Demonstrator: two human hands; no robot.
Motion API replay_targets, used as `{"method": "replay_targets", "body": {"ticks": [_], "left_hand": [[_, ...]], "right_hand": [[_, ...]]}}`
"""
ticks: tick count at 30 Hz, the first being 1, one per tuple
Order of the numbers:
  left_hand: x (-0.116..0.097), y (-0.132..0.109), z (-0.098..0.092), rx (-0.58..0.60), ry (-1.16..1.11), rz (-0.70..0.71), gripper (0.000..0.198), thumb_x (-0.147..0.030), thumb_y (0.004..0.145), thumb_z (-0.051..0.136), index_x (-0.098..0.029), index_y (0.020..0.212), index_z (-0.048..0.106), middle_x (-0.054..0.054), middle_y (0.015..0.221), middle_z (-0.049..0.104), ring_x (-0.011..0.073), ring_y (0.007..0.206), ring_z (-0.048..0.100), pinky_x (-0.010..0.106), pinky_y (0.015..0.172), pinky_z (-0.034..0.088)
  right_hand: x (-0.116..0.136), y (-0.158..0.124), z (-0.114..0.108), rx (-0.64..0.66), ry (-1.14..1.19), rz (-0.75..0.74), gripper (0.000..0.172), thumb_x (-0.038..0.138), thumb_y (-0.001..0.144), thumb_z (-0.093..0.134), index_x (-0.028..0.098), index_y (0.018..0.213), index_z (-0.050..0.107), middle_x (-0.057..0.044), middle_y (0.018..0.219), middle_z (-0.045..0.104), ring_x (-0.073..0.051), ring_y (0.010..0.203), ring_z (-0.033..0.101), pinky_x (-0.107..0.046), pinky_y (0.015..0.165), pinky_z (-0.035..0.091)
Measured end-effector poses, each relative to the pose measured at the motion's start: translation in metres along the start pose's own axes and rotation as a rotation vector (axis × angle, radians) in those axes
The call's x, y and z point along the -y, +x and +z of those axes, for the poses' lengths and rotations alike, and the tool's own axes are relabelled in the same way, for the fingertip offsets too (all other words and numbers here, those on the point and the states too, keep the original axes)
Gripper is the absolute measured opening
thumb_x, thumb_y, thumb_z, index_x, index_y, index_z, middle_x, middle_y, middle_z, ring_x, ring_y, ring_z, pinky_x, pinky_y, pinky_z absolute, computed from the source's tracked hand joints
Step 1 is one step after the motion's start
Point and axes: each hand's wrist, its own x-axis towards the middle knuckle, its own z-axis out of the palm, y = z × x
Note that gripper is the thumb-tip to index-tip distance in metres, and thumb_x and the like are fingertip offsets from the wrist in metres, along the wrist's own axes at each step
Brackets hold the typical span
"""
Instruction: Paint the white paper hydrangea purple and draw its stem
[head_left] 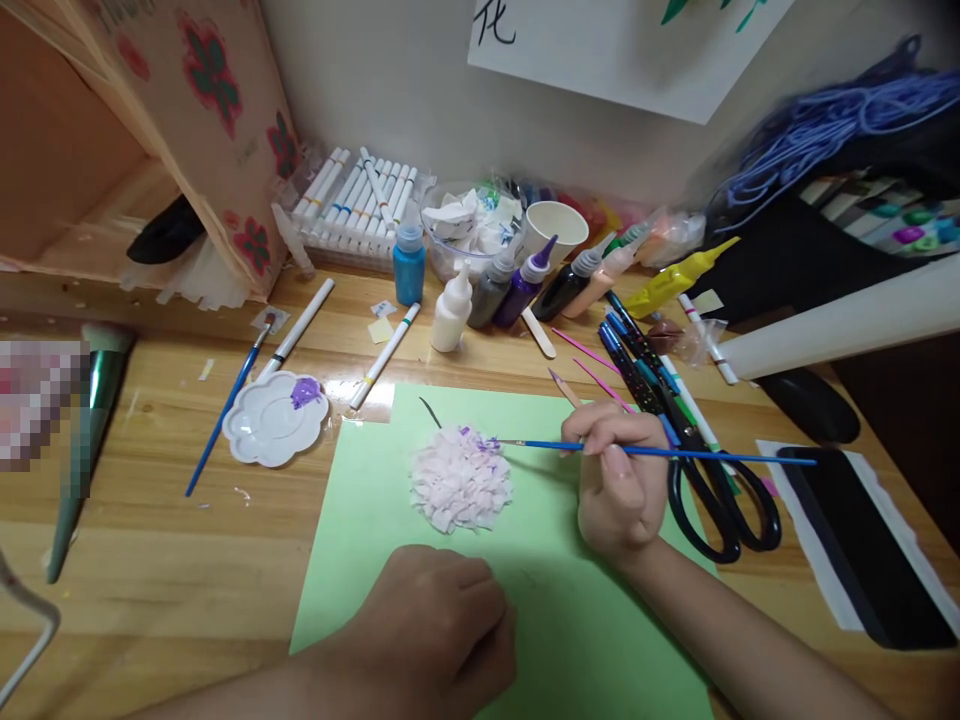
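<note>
- while the right hand (624, 480) is clamped on a blue paintbrush (544, 445), head view shows the brush tip touching the upper right edge of the paper flower (457, 485).
- paper flower: on the green sheet (570, 620), near its far edge; purple paint (490, 444) marks the flower's upper part.
- left hand (442, 620): curled into a fist over the sheet's near part; contact with the sheet cannot be told.
- white palette (262, 430): left of the sheet, purple dab (306, 393) at its upper right.

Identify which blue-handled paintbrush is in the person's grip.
The paintbrush in the right hand, its tip at the pale pink paper cluster; the other blue-handled brush lies beside the white palette.
</note>
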Motion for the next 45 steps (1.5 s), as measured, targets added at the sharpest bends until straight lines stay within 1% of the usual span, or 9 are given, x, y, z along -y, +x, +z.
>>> {"method": "replay_targets", "body": {"ticks": [7,11,14,24,29,33,37,41,45], "left_hand": [[0.0008,-0.0007,0.0007,0.022,-0.011,-0.007,0.028,-0.013,0.083,0.042,-0.018,0.058,0.032,-0.005,0.049,0.043,0.0098,0.044,0.028,0.028,0.045,0.017],[0.001,-0.0015,0.0012,0.028,-0.002,-0.009,0.028,-0.015,0.084,0.043,-0.018,0.058,0.033,-0.005,0.05,0.046,0.0097,0.044,0.029,0.028,0.045,0.017],[0.0007,-0.0017,0.0009,0.026,0.002,-0.012,0.028,-0.015,0.084,0.042,-0.018,0.058,0.033,-0.005,0.05,0.047,0.0095,0.044,0.029,0.028,0.045,0.017],[0.0001,-0.0023,-0.0005,0.043,-0.024,-0.024,0.028,-0.015,0.084,0.043,-0.018,0.058,0.034,-0.005,0.051,0.046,0.0096,0.044,0.031,0.028,0.046,0.018],[-0.0006,-0.0014,-0.001,0.05,-0.026,-0.035,0.028,-0.014,0.083,0.043,-0.018,0.057,0.033,-0.005,0.05,0.044,0.0099,0.044,0.028,0.028,0.046,0.016],[-0.0006,-0.0014,-0.0015,0.051,-0.034,-0.036,0.028,-0.014,0.083,0.043,-0.018,0.058,0.033,-0.005,0.05,0.044,0.0101,0.045,0.028,0.028,0.046,0.017],[-0.0008,-0.001,-0.0021,0.049,-0.038,-0.037,0.028,-0.014,0.083,0.042,-0.018,0.058,0.031,-0.005,0.05,0.043,0.0103,0.046,0.027,0.027,0.047,0.016],[-0.0006,-0.0001,-0.0021,0.056,-0.044,-0.045,0.029,-0.014,0.084,0.043,-0.018,0.058,0.031,-0.005,0.05,0.043,0.0102,0.046,0.027,0.027,0.047,0.016],[0.0001,0.0001,-0.002,0.055,-0.037,-0.039,0.028,-0.014,0.084,0.043,-0.018,0.058,0.032,-0.005,0.05,0.044,0.0099,0.045,0.028,0.027,0.047,0.015]], "right_hand": [[-0.0011,0.0,-0.001,-0.003,-0.009,-0.043,0.011,0.021,0.088,0.044,0.022,0.081,0.053,0.002,0.065,0.052,-0.016,0.06,0.049,-0.033,0.061,0.034],[-0.0012,0.0004,-0.0011,0.055,-0.006,-0.039,0.013,0.021,0.089,0.044,0.022,0.08,0.053,0.002,0.065,0.053,-0.017,0.061,0.05,-0.034,0.062,0.034],[-0.0015,0.0009,-0.0006,-0.013,0.008,-0.065,0.012,0.02,0.088,0.044,0.022,0.081,0.054,0.001,0.066,0.053,-0.016,0.06,0.05,-0.033,0.061,0.034],[-0.0013,0.0005,-0.0018,0.035,-0.061,-0.029,0.013,0.023,0.09,0.045,0.023,0.08,0.054,0.001,0.065,0.055,-0.018,0.06,0.051,-0.034,0.062,0.036],[-0.001,0.0004,-0.001,-0.031,-0.044,-0.044,0.012,0.022,0.089,0.045,0.023,0.08,0.054,0.001,0.065,0.055,-0.018,0.06,0.051,-0.034,0.061,0.036],[-0.0014,-0.0003,-0.0016,0.043,-0.097,-0.001,0.015,0.025,0.09,0.045,0.023,0.079,0.054,0.001,0.064,0.054,-0.018,0.06,0.051,-0.035,0.063,0.037],[-0.0014,0.0001,-0.0017,-0.031,-0.059,-0.026,0.014,0.024,0.089,0.045,0.023,0.079,0.054,0.001,0.065,0.054,-0.018,0.06,0.051,-0.034,0.061,0.037],[-0.0014,0.0006,-0.0014,0.034,-0.056,-0.003,0.013,0.022,0.089,0.045,0.022,0.08,0.054,0.001,0.066,0.054,-0.017,0.061,0.052,-0.034,0.063,0.037],[-0.0017,0.0007,-0.0016,-0.025,-0.053,-0.03,0.013,0.023,0.09,0.045,0.023,0.08,0.054,0.0,0.066,0.054,-0.018,0.061,0.05,-0.034,0.061,0.036]]}}
